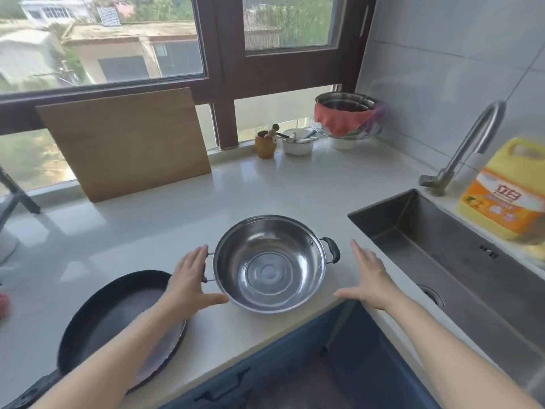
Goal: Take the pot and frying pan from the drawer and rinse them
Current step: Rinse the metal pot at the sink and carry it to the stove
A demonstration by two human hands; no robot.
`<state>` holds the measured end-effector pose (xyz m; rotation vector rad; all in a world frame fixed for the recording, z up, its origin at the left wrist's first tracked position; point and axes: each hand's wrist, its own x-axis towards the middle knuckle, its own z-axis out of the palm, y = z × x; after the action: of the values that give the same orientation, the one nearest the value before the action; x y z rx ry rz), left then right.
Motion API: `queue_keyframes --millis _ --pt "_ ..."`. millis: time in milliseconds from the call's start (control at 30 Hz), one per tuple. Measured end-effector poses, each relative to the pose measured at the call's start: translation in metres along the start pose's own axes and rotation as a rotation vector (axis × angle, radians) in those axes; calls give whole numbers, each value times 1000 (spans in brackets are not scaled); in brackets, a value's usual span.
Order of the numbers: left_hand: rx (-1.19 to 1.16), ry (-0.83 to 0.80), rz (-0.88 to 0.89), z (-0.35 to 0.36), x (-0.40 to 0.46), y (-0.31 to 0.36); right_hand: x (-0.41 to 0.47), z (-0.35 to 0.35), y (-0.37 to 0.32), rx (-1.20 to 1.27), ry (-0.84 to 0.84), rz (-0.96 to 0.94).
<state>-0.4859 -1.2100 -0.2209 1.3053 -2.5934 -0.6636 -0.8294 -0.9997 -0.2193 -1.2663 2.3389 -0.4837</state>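
Both grips are spread wide and empty: the left hand [188,280] lies against the pot's near-side handle, seemingly touching it, and the right hand [367,278] hovers just beside the other handle. Between them the pot [269,264] sits upright on the bench [147,228], frying pan [118,323] at left, sink [460,255] at right.
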Motion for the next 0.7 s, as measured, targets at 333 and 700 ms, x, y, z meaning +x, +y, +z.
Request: queue_keyframes --millis 333,700 --pt "55 -392 -40 -3 63 -20 105 -6 -3 -161 -358 -323" --pt "72 -501 -73 -1 66 -17 129 -3 4 -46 -484 -424"
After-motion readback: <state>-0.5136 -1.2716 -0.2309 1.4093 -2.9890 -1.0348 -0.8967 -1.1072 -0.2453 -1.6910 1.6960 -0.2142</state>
